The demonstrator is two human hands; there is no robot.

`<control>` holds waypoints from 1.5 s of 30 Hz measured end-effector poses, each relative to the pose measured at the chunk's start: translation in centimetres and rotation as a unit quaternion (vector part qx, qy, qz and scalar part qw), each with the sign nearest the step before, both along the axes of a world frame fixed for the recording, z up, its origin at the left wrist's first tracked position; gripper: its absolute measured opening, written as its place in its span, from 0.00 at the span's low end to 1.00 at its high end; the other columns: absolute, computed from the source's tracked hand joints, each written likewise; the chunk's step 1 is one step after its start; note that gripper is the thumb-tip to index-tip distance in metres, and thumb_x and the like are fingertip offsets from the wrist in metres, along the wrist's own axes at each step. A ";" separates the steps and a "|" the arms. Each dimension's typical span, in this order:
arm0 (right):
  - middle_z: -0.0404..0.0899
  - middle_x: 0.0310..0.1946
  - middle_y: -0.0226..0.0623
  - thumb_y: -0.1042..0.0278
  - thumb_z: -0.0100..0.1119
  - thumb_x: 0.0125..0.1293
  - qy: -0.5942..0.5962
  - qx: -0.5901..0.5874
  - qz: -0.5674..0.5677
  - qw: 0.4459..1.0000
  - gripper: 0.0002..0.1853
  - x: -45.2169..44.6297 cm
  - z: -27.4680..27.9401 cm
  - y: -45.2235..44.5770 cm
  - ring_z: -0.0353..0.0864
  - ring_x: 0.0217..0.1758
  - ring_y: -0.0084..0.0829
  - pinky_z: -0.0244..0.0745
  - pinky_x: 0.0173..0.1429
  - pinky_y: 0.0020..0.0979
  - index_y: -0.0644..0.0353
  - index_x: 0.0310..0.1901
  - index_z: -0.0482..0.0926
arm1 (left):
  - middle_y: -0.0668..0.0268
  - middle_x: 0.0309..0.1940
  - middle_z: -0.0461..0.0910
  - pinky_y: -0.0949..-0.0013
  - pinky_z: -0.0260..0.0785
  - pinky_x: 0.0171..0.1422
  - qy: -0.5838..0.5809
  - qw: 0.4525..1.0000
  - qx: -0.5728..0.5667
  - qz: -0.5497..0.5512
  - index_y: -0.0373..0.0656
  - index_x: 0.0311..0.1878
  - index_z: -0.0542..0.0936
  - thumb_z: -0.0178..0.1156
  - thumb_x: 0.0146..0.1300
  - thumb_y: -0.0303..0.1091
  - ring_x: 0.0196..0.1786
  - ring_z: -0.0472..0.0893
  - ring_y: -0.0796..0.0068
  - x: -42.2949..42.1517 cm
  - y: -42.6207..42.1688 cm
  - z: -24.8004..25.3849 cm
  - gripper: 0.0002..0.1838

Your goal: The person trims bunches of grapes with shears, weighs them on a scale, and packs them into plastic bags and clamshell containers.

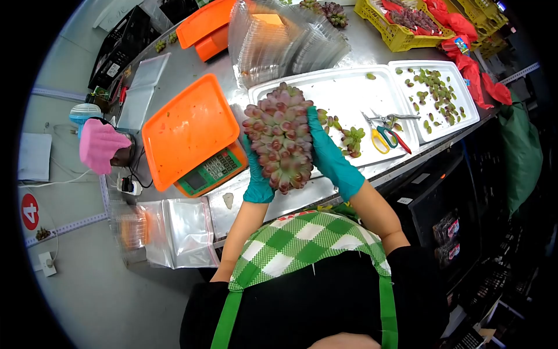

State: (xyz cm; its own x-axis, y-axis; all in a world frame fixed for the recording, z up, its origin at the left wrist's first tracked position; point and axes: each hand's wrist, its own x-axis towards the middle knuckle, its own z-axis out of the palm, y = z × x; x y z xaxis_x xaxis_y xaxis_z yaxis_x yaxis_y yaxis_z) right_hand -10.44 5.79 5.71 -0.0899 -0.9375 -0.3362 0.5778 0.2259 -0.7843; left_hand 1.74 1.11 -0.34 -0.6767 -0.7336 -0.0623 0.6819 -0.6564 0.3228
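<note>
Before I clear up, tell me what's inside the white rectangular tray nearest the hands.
Small reddish-green succulent pieces and metal tools with coloured handles lie in the white rectangular tray. The large purplish succulent and teal-gloved right hand cover part, hiding anything there.

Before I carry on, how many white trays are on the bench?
2. The larger tray, partly hidden behind the held succulent, contains cutting tools; the smaller tray, just to its right, contains loose leaves. Others could be hidden beneath things.
</note>
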 end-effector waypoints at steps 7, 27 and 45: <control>0.71 0.39 0.46 0.48 0.52 0.57 0.611 -0.130 -0.069 0.778 0.27 -4.6 -0.3 0.9 0.71 0.45 0.40 0.66 0.46 0.37 0.60 0.51 0.69 | 0.59 0.62 0.56 0.52 0.53 0.64 0.017 0.998 0.068 0.000 0.48 0.63 0.54 0.43 0.55 0.62 0.62 0.59 0.58 1.4 0.2 -3.6 0.38; 0.58 0.56 0.48 0.43 0.73 0.18 0.836 0.249 0.241 0.426 0.61 -25.5 -6.5 6.5 0.51 0.64 0.41 0.34 0.65 0.55 0.56 0.61 0.55 | 0.59 0.62 0.54 0.50 0.53 0.64 0.063 0.998 0.010 -0.004 0.49 0.64 0.52 0.43 0.54 0.64 0.63 0.58 0.57 2.4 -0.7 0.4 0.40; 0.73 0.42 0.47 0.76 0.54 0.46 0.668 0.114 0.018 0.735 0.24 -17.0 1.8 6.7 0.76 0.42 0.38 0.70 0.45 0.33 0.63 0.49 0.66 | 0.59 0.64 0.52 0.51 0.51 0.65 -0.018 0.999 -0.015 0.044 0.52 0.65 0.50 0.37 0.57 0.63 0.64 0.57 0.57 3.6 -1.4 -0.1 0.37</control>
State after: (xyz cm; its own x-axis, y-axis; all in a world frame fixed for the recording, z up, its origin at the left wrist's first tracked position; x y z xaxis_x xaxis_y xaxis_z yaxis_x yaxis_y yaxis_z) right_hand -27.44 12.53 7.49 -0.4590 -0.8805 -0.1187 -0.6842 0.4355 -0.5849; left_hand 5.35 -0.24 -0.47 -0.6078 -0.7916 -0.0626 0.7239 -0.5847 0.3661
